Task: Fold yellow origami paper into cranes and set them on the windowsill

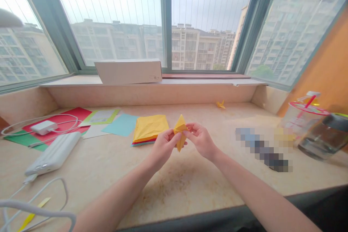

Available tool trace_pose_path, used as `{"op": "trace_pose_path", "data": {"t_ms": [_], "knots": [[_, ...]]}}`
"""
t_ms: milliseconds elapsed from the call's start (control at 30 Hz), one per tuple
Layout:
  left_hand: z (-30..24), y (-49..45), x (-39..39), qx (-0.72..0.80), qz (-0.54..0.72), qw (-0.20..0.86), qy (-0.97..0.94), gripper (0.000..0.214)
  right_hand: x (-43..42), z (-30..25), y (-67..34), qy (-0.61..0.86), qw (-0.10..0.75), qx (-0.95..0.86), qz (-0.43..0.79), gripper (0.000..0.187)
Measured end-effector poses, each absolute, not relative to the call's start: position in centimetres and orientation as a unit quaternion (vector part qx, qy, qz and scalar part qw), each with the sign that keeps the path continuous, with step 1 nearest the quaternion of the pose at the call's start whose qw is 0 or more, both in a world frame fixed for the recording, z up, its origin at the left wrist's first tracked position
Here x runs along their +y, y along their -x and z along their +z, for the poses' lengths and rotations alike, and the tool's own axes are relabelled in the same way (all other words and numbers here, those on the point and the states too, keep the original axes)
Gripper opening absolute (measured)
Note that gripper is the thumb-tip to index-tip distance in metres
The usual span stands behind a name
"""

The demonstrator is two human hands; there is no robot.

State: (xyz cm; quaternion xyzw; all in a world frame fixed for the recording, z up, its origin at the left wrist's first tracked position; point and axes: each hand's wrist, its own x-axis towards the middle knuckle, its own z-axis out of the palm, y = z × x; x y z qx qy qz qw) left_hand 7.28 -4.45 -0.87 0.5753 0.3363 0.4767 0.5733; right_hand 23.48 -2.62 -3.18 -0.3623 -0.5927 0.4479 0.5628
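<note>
A piece of folded yellow origami paper (179, 125) is held up over the stone ledge, pointed at its top and bottom ends. My left hand (165, 145) pinches it from the left, thumb across its front. From the right, my right hand (199, 137) grips its other edge with thumb and fingers. Parts of the fold are hidden behind my fingers. Just left of my left hand lies a stack of yellow paper sheets (150, 127), with red and blue sheets showing underneath.
Coloured sheets (122, 124), a white charger (45, 127) with its cable and a white power bank (54, 152) lie left. A small yellow folded paper figure (220, 104) sits at the back. Right stand a lidded cup (304, 116) and a dark glass (323, 137). A white box (129, 71) rests on the sill.
</note>
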Motion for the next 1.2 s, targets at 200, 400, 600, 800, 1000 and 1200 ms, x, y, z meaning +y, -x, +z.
{"op": "trace_pose_path", "data": {"t_ms": [200, 400, 600, 800, 1000, 1200], "knots": [[-0.8, -7.4, -4.6, 0.335, 0.493, 0.583, -0.552, 0.044, -3.1, -2.7, -23.4, 0.299, 0.575, -0.604, 0.464, 0.016], [-0.9, -7.4, -4.7, 0.317, 0.502, 0.615, -0.519, 0.041, -3.5, -2.2, -24.0, 0.288, 0.551, -0.659, 0.423, 0.015], [-1.2, -7.3, -4.7, 0.292, 0.502, 0.633, -0.512, 0.045, -4.0, -1.9, -24.4, 0.3, 0.519, -0.711, 0.367, 0.02], [-1.2, -7.4, -4.3, 0.288, 0.521, 0.601, -0.534, 0.039, -3.7, -2.3, -24.1, 0.316, 0.537, -0.672, 0.401, 0.024], [-1.7, -7.3, -3.8, 0.303, 0.529, 0.54, -0.58, 0.034, -3.0, -2.2, -23.7, 0.332, 0.568, -0.587, 0.472, 0.046], [-1.9, -7.2, -3.7, 0.322, 0.53, 0.53, -0.578, 0.036, -3.3, -1.8, -23.7, 0.36, 0.562, -0.576, 0.471, 0.034]]}}
